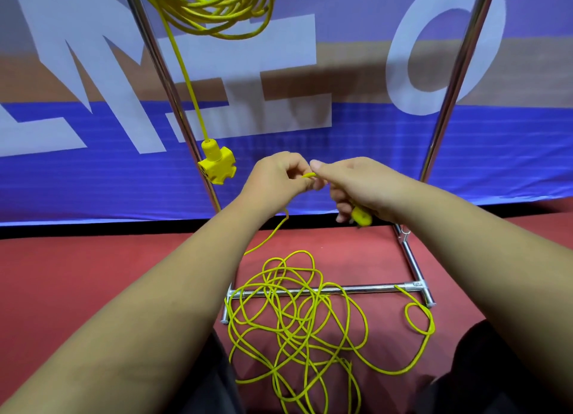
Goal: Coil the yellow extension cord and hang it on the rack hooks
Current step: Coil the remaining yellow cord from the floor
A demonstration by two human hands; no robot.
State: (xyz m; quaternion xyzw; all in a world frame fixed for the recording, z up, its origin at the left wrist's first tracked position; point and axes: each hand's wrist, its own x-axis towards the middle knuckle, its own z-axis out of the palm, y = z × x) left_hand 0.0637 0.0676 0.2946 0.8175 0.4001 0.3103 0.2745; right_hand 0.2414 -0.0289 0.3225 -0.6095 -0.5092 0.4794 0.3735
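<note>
A yellow extension cord [297, 320] lies in a loose tangle on the red floor, draped over the rack's bottom bar. My left hand [276, 178] pinches a short stretch of this cord at chest height. My right hand [356, 184] grips the same cord right beside it, and the yellow plug [361, 217] sticks out below its palm. A second yellow coil [214, 7] hangs at the top of the rack. Its multi-socket end [217, 165] dangles down on a straight length of cord, just left of my left hand.
The chrome rack has two slanted uprights [169, 81] [455, 81] and a bottom crossbar [356, 289] with feet. A blue, tan and white banner [372, 153] stands behind it. My dark-clothed knees [483, 376] frame the tangle on the red floor [93, 274].
</note>
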